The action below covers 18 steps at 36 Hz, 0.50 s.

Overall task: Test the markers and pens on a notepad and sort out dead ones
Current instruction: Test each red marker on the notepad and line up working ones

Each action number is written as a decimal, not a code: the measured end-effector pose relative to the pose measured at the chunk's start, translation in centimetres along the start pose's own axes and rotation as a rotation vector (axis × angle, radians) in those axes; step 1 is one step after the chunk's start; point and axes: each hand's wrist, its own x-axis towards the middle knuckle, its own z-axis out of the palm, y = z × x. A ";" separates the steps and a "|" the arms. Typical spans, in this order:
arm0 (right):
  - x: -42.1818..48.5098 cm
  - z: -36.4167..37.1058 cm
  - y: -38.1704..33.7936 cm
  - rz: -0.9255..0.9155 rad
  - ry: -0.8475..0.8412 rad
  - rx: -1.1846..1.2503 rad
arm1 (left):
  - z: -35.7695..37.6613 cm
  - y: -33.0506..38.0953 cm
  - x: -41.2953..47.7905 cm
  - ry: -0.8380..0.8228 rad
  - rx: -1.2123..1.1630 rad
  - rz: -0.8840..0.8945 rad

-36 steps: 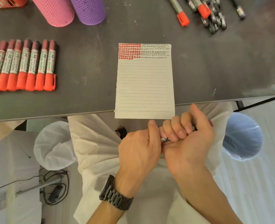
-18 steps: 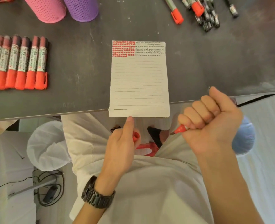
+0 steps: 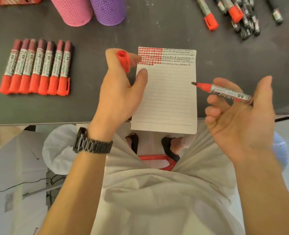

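Head view. Pinched between fingers of left hand (image 3: 118, 92): red cap (image 3: 123, 61), open end up, above far-left corner of notepad (image 3: 165, 99). Gripped in right hand (image 3: 240, 116), fingers loosely curled under barrel: uncapped marker (image 3: 225, 92), roughly level, tip pointing left, over right edge of notepad. Notepad flat on dark table (image 3: 89, 36), near edge overhanging; red and black test strokes across far lines. At left: row of capped red markers (image 3: 37, 68), side by side. Far right: loose pile of markers (image 3: 238, 12).
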 end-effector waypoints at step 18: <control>10.2 6.7 0.6 -0.398 0.032 -0.707 | 1.8 -2.8 0.4 -0.112 0.420 0.078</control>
